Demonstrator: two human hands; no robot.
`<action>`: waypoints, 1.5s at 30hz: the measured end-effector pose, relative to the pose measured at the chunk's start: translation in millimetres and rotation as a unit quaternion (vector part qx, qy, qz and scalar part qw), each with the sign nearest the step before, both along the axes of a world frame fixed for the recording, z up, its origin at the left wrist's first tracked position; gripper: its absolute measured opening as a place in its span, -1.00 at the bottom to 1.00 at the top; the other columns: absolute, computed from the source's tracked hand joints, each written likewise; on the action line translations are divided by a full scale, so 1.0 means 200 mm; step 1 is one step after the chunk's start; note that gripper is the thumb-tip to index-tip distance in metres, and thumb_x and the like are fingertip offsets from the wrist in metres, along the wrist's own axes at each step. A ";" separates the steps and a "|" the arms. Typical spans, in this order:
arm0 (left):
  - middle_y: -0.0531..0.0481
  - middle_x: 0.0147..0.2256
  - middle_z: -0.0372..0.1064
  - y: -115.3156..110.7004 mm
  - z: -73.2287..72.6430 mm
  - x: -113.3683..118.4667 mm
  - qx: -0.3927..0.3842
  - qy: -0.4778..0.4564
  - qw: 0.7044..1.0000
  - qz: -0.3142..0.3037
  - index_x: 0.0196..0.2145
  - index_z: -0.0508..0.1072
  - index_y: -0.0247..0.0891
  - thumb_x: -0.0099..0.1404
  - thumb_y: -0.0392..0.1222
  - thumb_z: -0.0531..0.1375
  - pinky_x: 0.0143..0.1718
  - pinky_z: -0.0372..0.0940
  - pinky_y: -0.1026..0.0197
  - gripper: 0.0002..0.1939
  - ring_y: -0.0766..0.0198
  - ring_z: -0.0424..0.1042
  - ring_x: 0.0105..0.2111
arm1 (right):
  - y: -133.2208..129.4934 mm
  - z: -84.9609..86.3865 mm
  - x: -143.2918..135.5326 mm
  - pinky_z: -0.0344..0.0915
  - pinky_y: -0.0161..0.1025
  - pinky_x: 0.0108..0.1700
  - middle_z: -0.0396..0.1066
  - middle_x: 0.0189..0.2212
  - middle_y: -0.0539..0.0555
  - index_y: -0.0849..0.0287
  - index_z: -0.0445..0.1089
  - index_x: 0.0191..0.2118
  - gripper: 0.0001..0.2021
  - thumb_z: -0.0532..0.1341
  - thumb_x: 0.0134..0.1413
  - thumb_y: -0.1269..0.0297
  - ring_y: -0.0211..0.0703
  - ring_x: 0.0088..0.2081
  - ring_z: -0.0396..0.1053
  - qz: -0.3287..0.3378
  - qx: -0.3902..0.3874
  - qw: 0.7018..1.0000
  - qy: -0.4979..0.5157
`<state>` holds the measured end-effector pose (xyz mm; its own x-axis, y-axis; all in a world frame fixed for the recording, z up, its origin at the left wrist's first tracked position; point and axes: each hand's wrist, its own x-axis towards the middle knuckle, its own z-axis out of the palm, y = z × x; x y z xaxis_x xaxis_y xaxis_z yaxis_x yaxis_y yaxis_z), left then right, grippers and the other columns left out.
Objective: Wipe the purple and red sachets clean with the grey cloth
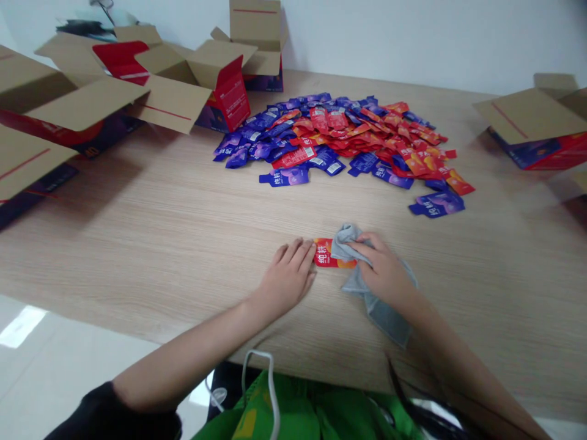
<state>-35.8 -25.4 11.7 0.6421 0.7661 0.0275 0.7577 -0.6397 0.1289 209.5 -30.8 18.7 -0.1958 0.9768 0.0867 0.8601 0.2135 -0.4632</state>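
Note:
A red and orange pouch (323,253) with white lettering lies flat on the wooden table, its right part covered by a grey cloth (383,315). My left hand (288,269) rests flat at the pouch's left end, fingers stretched out and fingertips on its edge. Bunched in my right hand (383,269) is the grey cloth, pressed against the pouch's right side, with its loose end trailing toward me. Beyond both hands spreads a heap of red pouches (339,137) and purple pouches (261,146).
Several opened cardboard boxes (183,101) stand at the left and back left. Another open box (536,125) is on the right, with part of one more at the right edge. Single purple pouches (438,205) lie at the heap's near side. A white wall (403,43) rises behind the table.

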 end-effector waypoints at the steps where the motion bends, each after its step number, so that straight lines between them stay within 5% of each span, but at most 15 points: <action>1: -0.23 0.35 0.03 -0.03 -0.02 0.01 0.002 0.008 1.000 0.004 0.33 0.09 -0.39 0.47 -0.10 -0.08 0.28 0.01 -0.09 -0.44 -0.04 0.01 0.33 | 0.01 0.03 0.00 0.34 -0.08 0.05 0.32 -0.01 0.14 0.09 0.46 0.06 -0.53 0.00 0.10 0.46 -0.03 -0.02 0.36 -0.015 0.002 1.000 0.008; 6: -0.30 0.38 -0.12 -0.08 -0.05 0.05 0.002 0.025 0.999 0.025 0.35 0.04 -0.48 0.44 0.06 -0.05 0.32 -0.06 -0.15 -0.30 -0.13 -0.11 0.37 | 0.01 0.16 -0.21 0.26 0.03 0.05 0.25 0.10 0.21 0.05 0.32 0.22 -0.48 0.00 0.16 0.42 0.10 0.04 0.28 -0.071 0.106 0.991 -0.032; 11: -0.32 0.26 0.19 -0.07 -0.03 0.06 -0.025 0.040 0.999 0.017 0.25 0.26 -0.47 0.41 0.02 0.00 0.33 -0.08 -0.18 -0.39 -0.13 0.07 0.31 | -0.04 0.02 -0.43 0.16 0.13 0.00 0.22 0.23 0.20 0.08 0.26 0.25 -0.52 0.02 0.25 0.26 0.18 0.02 0.21 -0.004 0.087 0.985 -0.148; 16: -0.23 0.40 -0.17 -0.08 -0.03 0.06 -0.006 0.030 0.999 0.032 0.37 0.03 -0.43 0.45 0.08 -0.07 0.33 -0.06 -0.15 -0.30 -0.06 -0.13 0.38 | -0.07 -0.08 -0.20 0.15 0.13 -0.06 0.25 0.20 0.24 0.10 0.27 0.23 -0.52 0.02 0.20 0.29 0.20 -0.05 0.22 -0.112 0.088 0.970 -0.196; 21: -0.24 0.40 -0.20 -0.08 -0.05 0.06 -0.009 0.029 0.999 0.030 0.37 0.01 -0.45 0.45 0.08 -0.08 0.33 -0.08 -0.16 -0.30 -0.07 -0.14 0.38 | -0.07 -0.05 0.03 0.22 0.09 -0.09 0.28 0.13 0.27 0.15 0.28 0.22 -0.51 -0.06 0.21 0.37 0.17 -0.07 0.25 -0.157 0.069 0.971 -0.168; 24: -0.26 0.40 -0.19 -0.08 -0.05 0.07 -0.005 0.020 0.999 0.035 0.37 0.01 -0.46 0.45 0.07 -0.07 0.33 -0.08 -0.18 -0.29 -0.09 -0.13 0.38 | -0.05 0.01 -0.06 0.22 0.06 -0.04 0.29 0.09 0.24 0.10 0.19 0.28 -0.45 -0.09 0.19 0.44 0.12 -0.03 0.25 -0.158 0.110 0.976 -0.102; 30: -0.32 0.32 0.07 -0.08 -0.04 0.07 -0.023 0.034 0.999 0.022 0.30 0.18 -0.49 0.40 0.05 0.00 0.33 -0.12 -0.20 -0.33 -0.14 -0.02 0.34 | -0.05 0.01 -0.41 0.15 0.09 -0.03 0.20 0.25 0.15 -0.02 0.24 0.27 -0.51 0.00 0.25 0.26 0.13 -0.04 0.22 -0.020 0.097 0.983 -0.153; 33: -0.28 0.37 -0.07 -0.07 -0.04 0.06 -0.019 0.026 0.999 0.025 0.35 0.07 -0.48 0.43 0.06 -0.04 0.33 -0.10 -0.19 -0.31 -0.11 -0.09 0.37 | -0.08 -0.05 -0.33 0.15 0.11 -0.04 0.18 0.26 0.16 0.00 0.28 0.25 -0.53 0.00 0.25 0.24 0.16 -0.03 0.21 -0.063 0.091 0.977 -0.184; 36: -0.24 0.40 -0.18 -0.07 -0.04 0.07 -0.013 0.017 0.999 0.033 0.37 0.01 -0.43 0.45 0.07 -0.07 0.32 -0.08 -0.19 -0.31 -0.08 -0.12 0.38 | -0.10 -0.09 -0.10 0.18 0.14 -0.06 0.21 0.23 0.23 0.01 0.29 0.24 -0.52 0.02 0.22 0.28 0.18 -0.04 0.22 -0.134 0.094 0.967 -0.197; 40: -0.25 0.40 -0.18 -0.08 -0.04 0.07 -0.013 0.016 0.999 0.034 0.37 0.03 -0.42 0.45 0.06 -0.07 0.32 -0.08 -0.19 -0.32 -0.09 -0.13 0.38 | -0.06 -0.05 0.10 0.27 0.09 -0.05 0.27 0.08 0.27 0.08 0.35 0.18 -0.54 -0.01 0.21 0.34 0.13 -0.03 0.27 -0.173 0.084 0.972 -0.137; 45: -0.28 0.40 -0.19 -0.08 -0.04 0.07 -0.015 0.020 0.999 0.036 0.36 0.03 -0.46 0.42 0.06 -0.05 0.32 -0.10 -0.21 -0.29 -0.11 -0.16 0.39 | -0.01 0.04 -0.17 0.27 0.06 0.06 0.28 0.08 0.22 0.05 0.29 0.24 -0.48 -0.03 0.20 0.42 0.07 0.01 0.28 -0.086 0.128 0.987 -0.047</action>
<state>-21.2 -41.4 3.2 0.5862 0.8099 -0.0208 0.8061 -0.5805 0.1151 176.3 -32.0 27.0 -0.0473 0.9447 0.3245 0.9308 0.1595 -0.3288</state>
